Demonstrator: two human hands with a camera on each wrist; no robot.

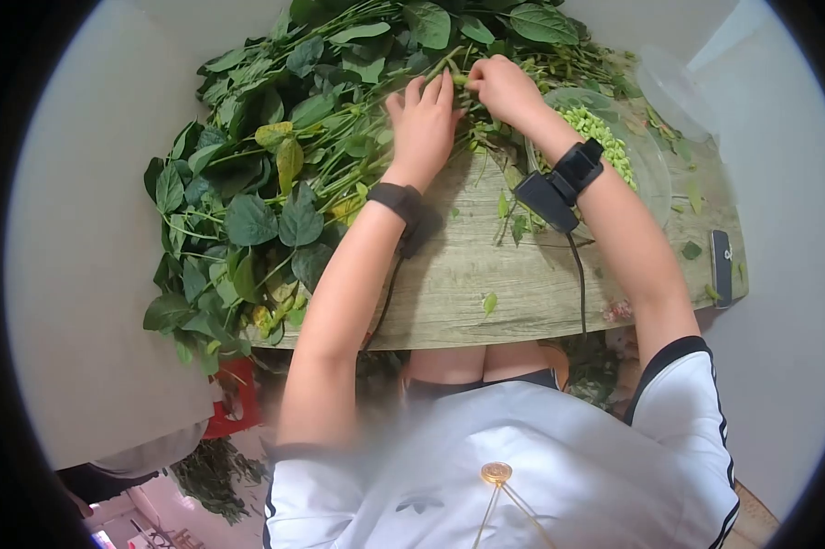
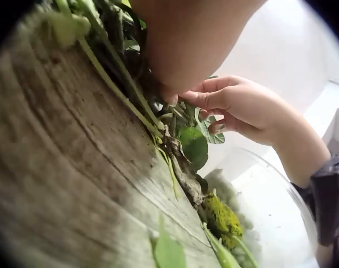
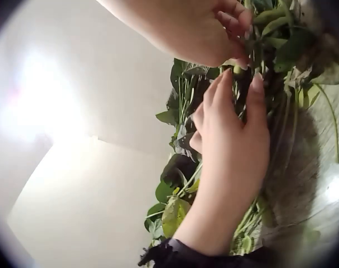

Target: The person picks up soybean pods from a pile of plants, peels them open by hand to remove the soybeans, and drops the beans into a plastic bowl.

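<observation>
Leafy green bean plants (image 1: 248, 215) lie heaped across the far and left side of the table. My left hand (image 1: 426, 123) holds a bean stem (image 1: 451, 60) at the heap's near edge, its thumb and fingers either side of it in the right wrist view. Right beside it, my right hand (image 1: 508, 90) pinches at a green bean pod (image 1: 460, 80) on that stem with curled fingers. In the left wrist view the right hand's fingertips (image 2: 200, 99) are partly covered by the left hand.
A clear bowl (image 1: 661, 188) of green beans (image 1: 604, 137) stands under my right forearm. Behind it is a clear plastic container (image 1: 673, 87). A phone (image 1: 722, 267) lies at the table's right edge. Loose leaves and pods dot the wooden tabletop (image 1: 431, 284). Wrist-camera cables trail toward me.
</observation>
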